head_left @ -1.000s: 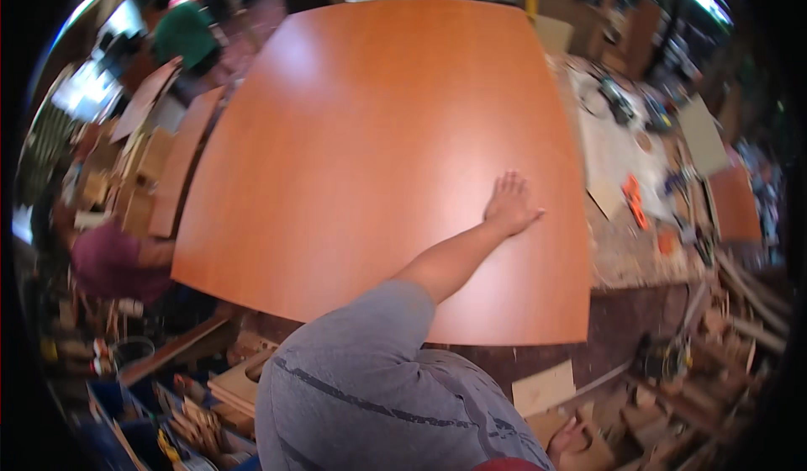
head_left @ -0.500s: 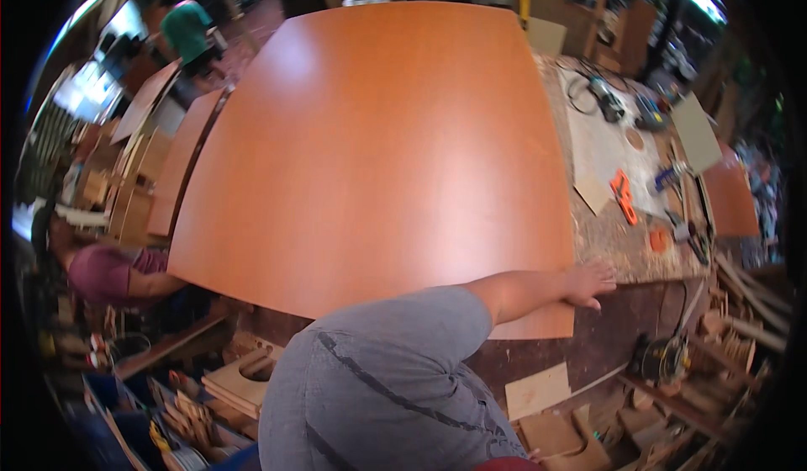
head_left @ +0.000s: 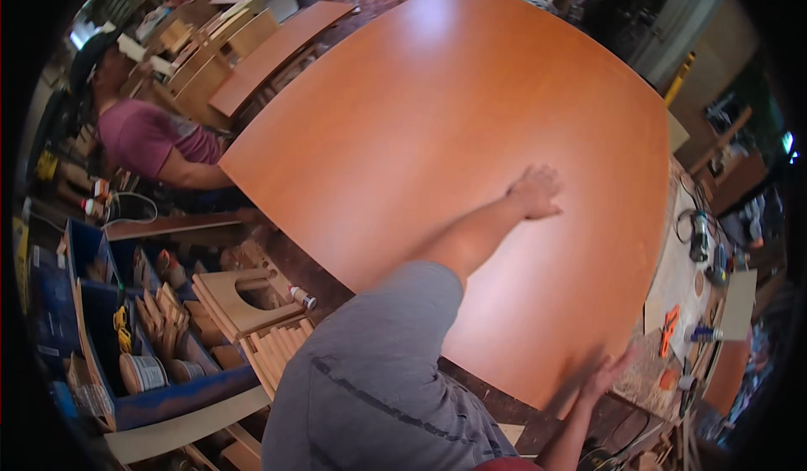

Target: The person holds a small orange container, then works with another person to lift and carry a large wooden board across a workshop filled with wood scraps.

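Resting flat on the big orange-brown panel [head_left: 437, 109], the person's left hand [head_left: 535, 192] lies palm down right of centre in the frame, fingers stretched out and close together, gripping nothing. Its bare forearm runs down and left to a grey sleeve [head_left: 378, 387] that fills the lower middle of the picture. The right hand [head_left: 607, 373] sits at the lower right, fingers extended and slightly apart, laid against the panel's near edge where the glossy surface ends; whether its fingertips curl under that edge cannot be told.

That panel takes up most of the centre and upper part of the frame, its face smooth and shiny with a pale reflection near the top, its corners bent by the lens. It rests on a workbench [head_left: 681, 269] whose pale top shows along the right side, strewn with a dark power tool [head_left: 698, 237], an orange tool [head_left: 670, 320] and other small bits.

At the upper left, another person in a maroon shirt [head_left: 143, 139] stands at the panel's far left edge. Below them, at the lower left, blue bins [head_left: 101, 303] hold a roll of tape and small parts, with stacked light wooden pieces [head_left: 244, 299] just beside them. Further boards lean at the top left.
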Demonstrator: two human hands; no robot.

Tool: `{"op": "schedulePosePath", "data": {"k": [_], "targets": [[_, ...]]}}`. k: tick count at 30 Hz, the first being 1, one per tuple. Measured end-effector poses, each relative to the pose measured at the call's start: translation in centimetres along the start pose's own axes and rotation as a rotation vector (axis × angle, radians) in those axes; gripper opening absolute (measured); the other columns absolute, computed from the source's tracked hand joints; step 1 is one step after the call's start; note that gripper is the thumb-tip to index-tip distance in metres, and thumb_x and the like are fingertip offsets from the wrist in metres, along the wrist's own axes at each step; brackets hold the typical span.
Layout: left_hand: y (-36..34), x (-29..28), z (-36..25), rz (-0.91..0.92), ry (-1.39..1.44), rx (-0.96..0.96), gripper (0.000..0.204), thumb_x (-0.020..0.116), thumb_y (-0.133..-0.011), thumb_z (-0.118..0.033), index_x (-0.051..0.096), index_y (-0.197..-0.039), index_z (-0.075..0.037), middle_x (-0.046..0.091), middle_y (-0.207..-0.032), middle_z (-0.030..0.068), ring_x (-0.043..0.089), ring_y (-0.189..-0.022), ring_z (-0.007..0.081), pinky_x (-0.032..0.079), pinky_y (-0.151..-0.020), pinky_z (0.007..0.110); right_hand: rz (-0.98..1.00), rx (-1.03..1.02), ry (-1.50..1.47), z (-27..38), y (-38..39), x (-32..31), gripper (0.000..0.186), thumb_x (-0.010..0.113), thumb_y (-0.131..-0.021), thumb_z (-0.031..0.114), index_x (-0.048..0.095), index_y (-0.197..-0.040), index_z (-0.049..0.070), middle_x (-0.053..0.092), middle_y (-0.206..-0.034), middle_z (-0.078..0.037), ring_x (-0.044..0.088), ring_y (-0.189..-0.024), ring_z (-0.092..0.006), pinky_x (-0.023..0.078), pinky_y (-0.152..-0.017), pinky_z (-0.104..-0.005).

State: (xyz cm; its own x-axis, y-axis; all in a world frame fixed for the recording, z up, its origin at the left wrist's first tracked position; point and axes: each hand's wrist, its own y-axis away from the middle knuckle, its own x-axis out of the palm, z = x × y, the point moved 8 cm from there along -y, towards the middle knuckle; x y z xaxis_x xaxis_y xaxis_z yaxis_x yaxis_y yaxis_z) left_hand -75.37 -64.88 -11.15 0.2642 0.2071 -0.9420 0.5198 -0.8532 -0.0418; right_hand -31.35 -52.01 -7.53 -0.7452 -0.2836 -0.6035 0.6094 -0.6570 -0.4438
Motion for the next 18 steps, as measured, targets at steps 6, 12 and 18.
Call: {"op": "schedulePosePath", "data": {"k": [6,12,18], "targets": [[12.7,-8.5,29.3,-0.198,-0.109,-0.323,0.07,0.044,-0.092,-0.055,0.033,-0.147,-0.014,0.025,-0.155,0.0118,0.02,-0.144,0.0297,0.013,-0.117,0.05,0.447,-0.122,0.308,10.2,0.0,18.6,0.064,0.049,-0.097,0.016,0.016,-0.15,0.001,0.02,-0.155,-0.019,0.024,-0.143,-0.0319,0.017,-0.116,-0.0422],[27.1,-17.3,47.3,-0.28,-0.195,-0.699,0.073,0.039,-0.089,-0.066,0.033,-0.148,-0.022,0.023,-0.156,0.0125,0.016,-0.145,0.0304,0.01,-0.116,0.053,0.265,0.041,0.096,9.0,-0.9,17.4,0.063,0.048,-0.097,0.012,0.016,-0.15,0.002,0.022,-0.155,-0.019,0.025,-0.143,-0.0295,0.02,-0.116,-0.0399],[35.9,-21.8,57.8,-0.375,-0.313,-0.853,0.069,0.042,-0.089,-0.063,0.04,-0.144,-0.021,0.032,-0.152,0.0128,0.025,-0.141,0.0293,0.019,-0.112,0.054,0.229,0.141,0.215,7.4,-0.7,17.1,0.062,0.046,-0.098,0.014,0.016,-0.15,0.002,0.022,-0.155,-0.018,0.024,-0.143,-0.0291,0.021,-0.116,-0.039]]}}
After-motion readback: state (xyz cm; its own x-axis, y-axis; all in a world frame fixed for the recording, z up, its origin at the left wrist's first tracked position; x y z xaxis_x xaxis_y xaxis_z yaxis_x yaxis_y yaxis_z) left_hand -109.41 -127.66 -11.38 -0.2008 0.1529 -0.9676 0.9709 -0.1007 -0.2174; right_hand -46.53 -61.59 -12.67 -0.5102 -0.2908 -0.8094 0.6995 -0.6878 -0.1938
